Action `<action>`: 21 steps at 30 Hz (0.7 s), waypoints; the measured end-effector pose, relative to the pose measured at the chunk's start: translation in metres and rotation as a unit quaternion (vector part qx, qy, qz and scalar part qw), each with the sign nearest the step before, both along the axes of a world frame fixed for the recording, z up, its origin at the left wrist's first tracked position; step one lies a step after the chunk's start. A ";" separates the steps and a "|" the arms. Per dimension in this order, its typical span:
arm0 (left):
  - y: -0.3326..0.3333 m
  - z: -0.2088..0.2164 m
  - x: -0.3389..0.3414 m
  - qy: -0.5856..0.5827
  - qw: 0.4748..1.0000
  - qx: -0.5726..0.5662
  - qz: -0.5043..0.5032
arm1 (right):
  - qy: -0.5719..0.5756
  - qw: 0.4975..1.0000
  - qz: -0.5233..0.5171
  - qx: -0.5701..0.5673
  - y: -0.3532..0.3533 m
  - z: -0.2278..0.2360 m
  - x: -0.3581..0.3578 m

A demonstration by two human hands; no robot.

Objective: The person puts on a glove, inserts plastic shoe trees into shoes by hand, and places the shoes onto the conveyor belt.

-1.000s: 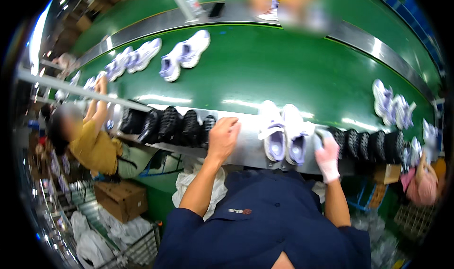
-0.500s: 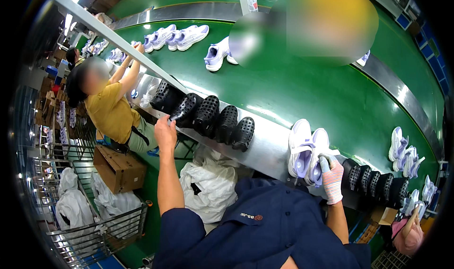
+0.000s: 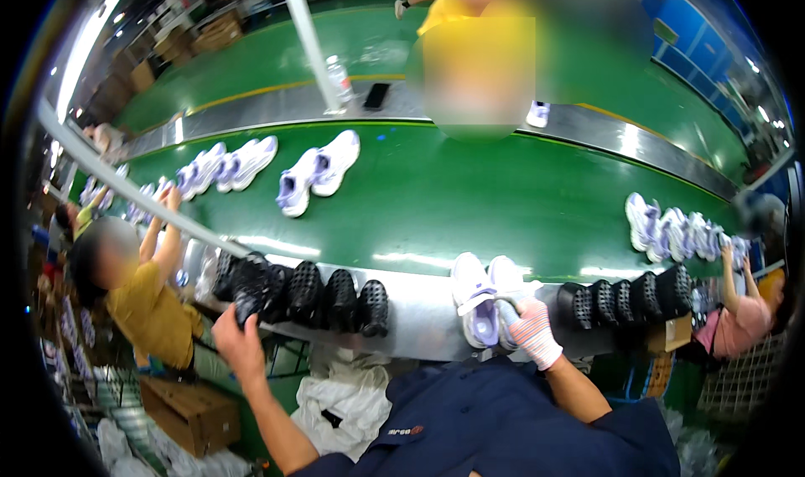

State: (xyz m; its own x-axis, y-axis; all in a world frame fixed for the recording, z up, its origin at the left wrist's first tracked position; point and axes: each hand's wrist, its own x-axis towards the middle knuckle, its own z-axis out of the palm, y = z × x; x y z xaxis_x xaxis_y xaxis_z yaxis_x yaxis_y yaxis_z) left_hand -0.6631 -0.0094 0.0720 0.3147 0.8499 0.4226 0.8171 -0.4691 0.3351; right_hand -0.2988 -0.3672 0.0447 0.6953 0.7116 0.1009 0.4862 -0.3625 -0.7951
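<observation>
My bare left hand (image 3: 237, 339) is closed on the lower end of a black perforated shoe form (image 3: 250, 286), which stands tilted at the left end of a row of similar forms (image 3: 305, 292) on the metal ledge (image 3: 422, 309). My right hand (image 3: 532, 334), in a striped knit glove with grey fingertips, grips a white-and-lavender sneaker (image 3: 505, 277) by its opening. Its mate (image 3: 475, 286) stands just to the left, strap across the top. Part of the gripped sneaker is hidden by my glove.
More black forms (image 3: 625, 299) line the ledge to the right. Across the green belt (image 3: 470, 192) stand a sneaker pair (image 3: 319, 173) and further sneakers (image 3: 671, 227). A slanting metal post (image 3: 151, 188) rises at left. Co-workers stand left, right and opposite; white bags (image 3: 340, 410) lie below.
The head view has turned, shifting the scene. My left hand has gone from touching a black form with its fingertips to gripping one, now tilted. My right hand keeps hold of the sneaker.
</observation>
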 end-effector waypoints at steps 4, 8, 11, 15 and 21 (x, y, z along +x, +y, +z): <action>-0.080 0.061 0.076 -0.137 0.990 -0.007 -0.040 | 0.098 0.994 0.051 0.022 0.020 0.004 -0.012; -0.150 0.028 0.175 -0.114 0.927 0.005 -0.358 | 0.494 0.841 0.097 0.196 0.068 0.012 -0.041; -0.178 0.017 0.210 -0.159 0.879 -0.011 -0.450 | 0.601 0.723 -0.037 0.338 0.067 0.022 -0.033; -0.166 -0.001 0.228 -0.349 0.773 -0.376 -0.374 | 0.758 0.614 -0.034 0.218 0.019 0.038 -0.009; -0.165 -0.014 0.277 -0.367 0.517 -0.662 -0.399 | 0.560 0.821 0.038 0.107 0.012 0.021 -0.028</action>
